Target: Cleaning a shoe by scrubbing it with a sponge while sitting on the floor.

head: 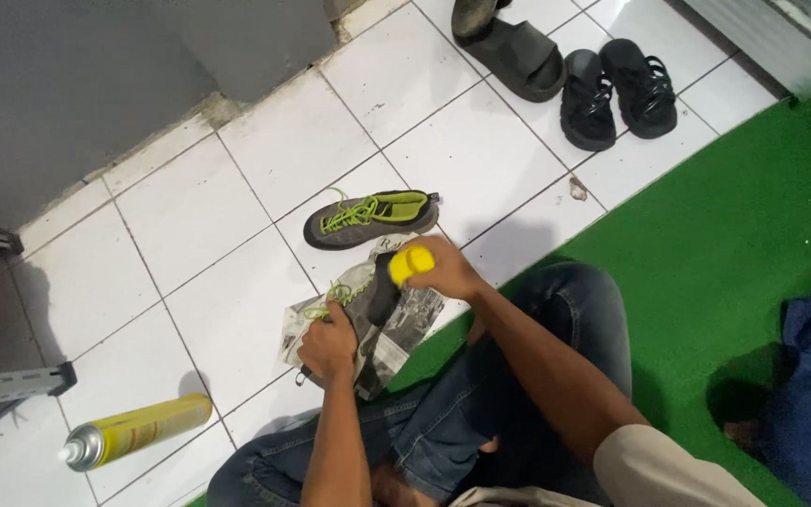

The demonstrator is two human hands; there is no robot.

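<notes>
My left hand (328,345) grips a grey shoe with lime-green laces (360,299), holding it over a sheet of newspaper (404,329) on the white tiled floor. My right hand (443,269) is closed on a small yellow round object (410,262), pressed against the shoe's opening. A second matching grey shoe with a lime-green lining (373,218) lies on its own on the tiles just beyond. My knees in blue jeans (556,310) are below the hands.
A yellow spray can (133,433) lies on its side on the tiles at the lower left. Black sandals (621,89) and a dark slide sandal (518,56) sit at the far top. Green carpet (725,244) covers the right. Metal shelf legs (11,385) stand at left.
</notes>
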